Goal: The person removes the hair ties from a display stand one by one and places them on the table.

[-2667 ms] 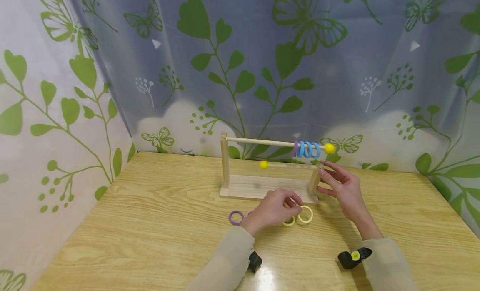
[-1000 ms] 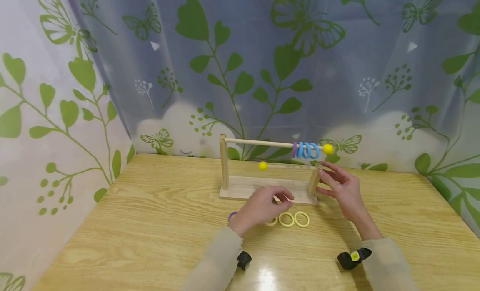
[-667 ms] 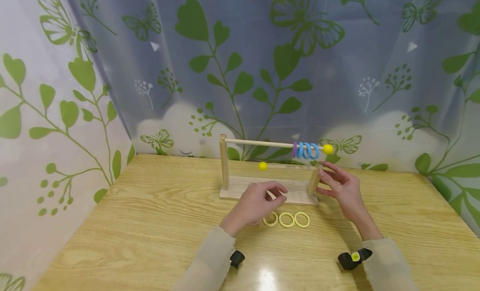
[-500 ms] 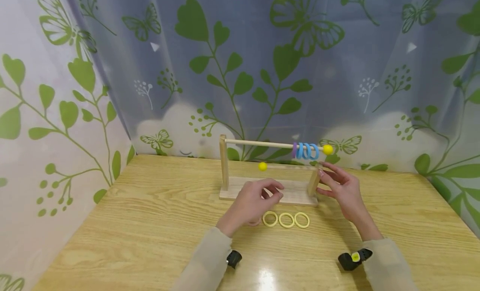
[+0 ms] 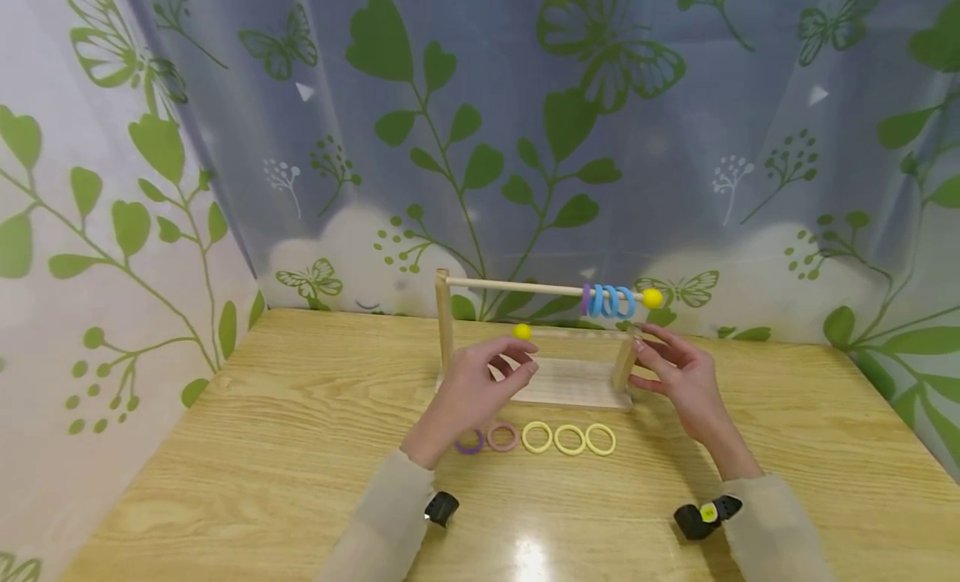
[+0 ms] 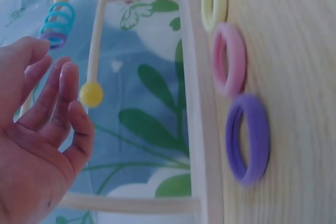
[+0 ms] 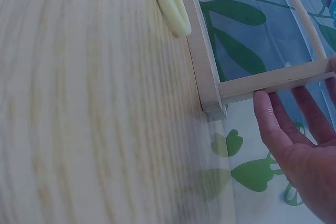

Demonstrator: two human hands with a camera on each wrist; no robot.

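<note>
Grips the wooden stand (image 5: 573,388) on the tabletop (image 5: 315,449) with the right hand (image 5: 681,382), fingers narrowed on one post (image 5: 624,367). Holds the left hand (image 5: 474,384) near the lower yellow ball (image 5: 522,332), fingers loosely curved, slightly apart. Carries threaded rings (image 5: 597,301), one purple and three blue, on the upper rod (image 5: 517,287), with loose rings (image 6: 259,135), purple, pink and three yellow, in front.
</note>
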